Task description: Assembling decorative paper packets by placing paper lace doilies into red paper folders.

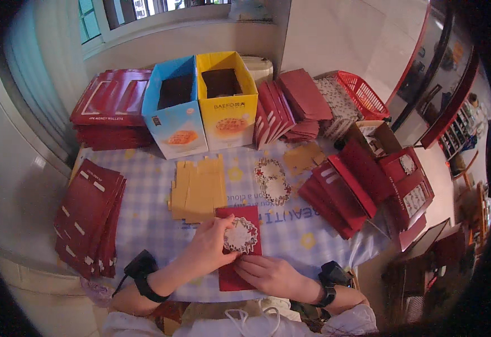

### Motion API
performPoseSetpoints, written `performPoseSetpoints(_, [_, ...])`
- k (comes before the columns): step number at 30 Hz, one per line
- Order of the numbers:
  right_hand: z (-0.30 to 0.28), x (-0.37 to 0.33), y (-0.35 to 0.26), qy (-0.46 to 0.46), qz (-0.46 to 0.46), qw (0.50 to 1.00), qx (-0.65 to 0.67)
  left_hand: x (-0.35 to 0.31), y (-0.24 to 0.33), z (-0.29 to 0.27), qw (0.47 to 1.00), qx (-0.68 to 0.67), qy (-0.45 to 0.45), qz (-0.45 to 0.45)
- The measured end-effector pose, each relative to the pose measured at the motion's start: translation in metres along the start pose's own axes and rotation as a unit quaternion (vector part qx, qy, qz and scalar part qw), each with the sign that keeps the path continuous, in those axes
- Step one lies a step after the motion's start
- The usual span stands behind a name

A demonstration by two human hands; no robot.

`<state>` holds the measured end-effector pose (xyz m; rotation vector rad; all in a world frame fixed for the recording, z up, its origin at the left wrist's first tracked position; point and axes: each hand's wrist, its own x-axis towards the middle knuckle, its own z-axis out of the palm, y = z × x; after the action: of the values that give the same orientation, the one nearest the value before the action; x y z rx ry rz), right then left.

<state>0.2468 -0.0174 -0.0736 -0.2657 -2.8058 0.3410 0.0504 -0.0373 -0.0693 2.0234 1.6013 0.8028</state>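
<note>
While the left hand (209,241) grips a floral cutout's (242,236) edge | right hand (273,276) rests on the red folder (228,279), fingers extended leftward

Legible print on 1 yellow box (230,119), the upper-left maroon packet (113,98) and the blue-checked tablecloth (144,222).

Wears whitish, loose sleeves (123,324), softly wrinkled, at the lower left and lower right of the frame. Shows a pale drawstring (244,319) looped at the bottom centre. Carries a black strap (152,290) with a boxy black module (141,264) and thin dark cable (121,283) at lower left; bears a similar black band (328,295) and dark module (335,273) at lower right.
</note>
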Motion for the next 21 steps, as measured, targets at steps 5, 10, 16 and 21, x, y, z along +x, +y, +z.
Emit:
performPoseSetpoints(5, [-0.0006, -0.0009, 0.0014, -0.003, 0.0, 1.0, 0.009, 0.0007, -0.0014, 0.0017, 1.0, 0.012, 0.0, 0.011])
performPoseSetpoints(10, [0.0013, 0.0018, 0.0005, -0.005, 0.002, 1.0, 0.016, -0.0014, -0.0036, 0.0001, 1.0, 0.012, -0.003, 0.009])
performPoseSetpoints(16, [0.0003, 0.0007, 0.0027, 0.006, 0.002, 1.0, 0.015, 0.0005, -0.0012, 0.0008, 1.0, 0.008, 0.008, 0.015])
performPoseSetpoints(21, [-0.0012, 0.0008, 0.0017, 0.011, 0.005, 1.0, 0.022, 0.0006, 0.0026, -0.0008, 1.0, 0.009, 0.001, 0.003])
